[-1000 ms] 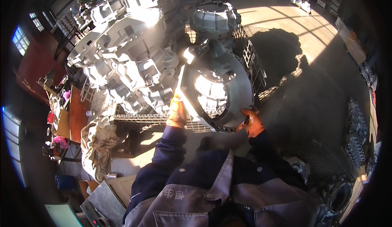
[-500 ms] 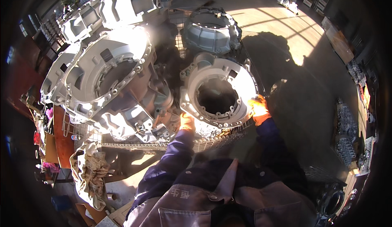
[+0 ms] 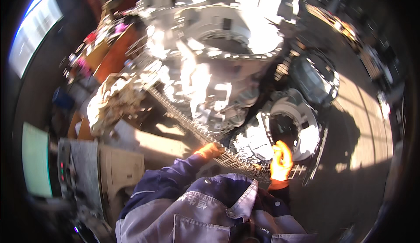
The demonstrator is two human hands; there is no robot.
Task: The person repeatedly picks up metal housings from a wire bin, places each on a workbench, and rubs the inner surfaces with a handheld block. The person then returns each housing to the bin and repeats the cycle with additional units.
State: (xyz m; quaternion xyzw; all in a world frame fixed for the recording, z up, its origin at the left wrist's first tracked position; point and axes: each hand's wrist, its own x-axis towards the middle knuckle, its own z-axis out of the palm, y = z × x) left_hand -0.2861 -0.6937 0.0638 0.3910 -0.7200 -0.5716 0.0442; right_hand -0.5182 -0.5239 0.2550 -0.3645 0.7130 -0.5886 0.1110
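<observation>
My left hand [image 3: 211, 150], in an orange glove, is at the rim of the wire mesh basket [image 3: 188, 127]; blur hides whether its fingers grip the wire. My right hand [image 3: 281, 162], also gloved in orange, is raised with fingers extended and slightly curved, just in front of the lower rim of a ring-shaped cast metal housing [image 3: 309, 131]. I see nothing held in it, and cannot tell whether it touches the rim. The housing lies tilted in the basket, its round opening facing up.
A larger pale metal housing [image 3: 262, 35] stands in the basket ahead, with more castings behind it. Another ring-shaped housing [image 3: 308, 74] sits at the far right. To the left are a crumpled beige cloth [image 3: 114, 101], an orange-brown panel [image 3: 114, 53] and a grey machine cabinet [image 3: 120, 166].
My view has swung left, so the castings appear farther right. Both hands have come off the sides of the ring-shaped housing; the left is now at the basket rim, the right before the housing.
</observation>
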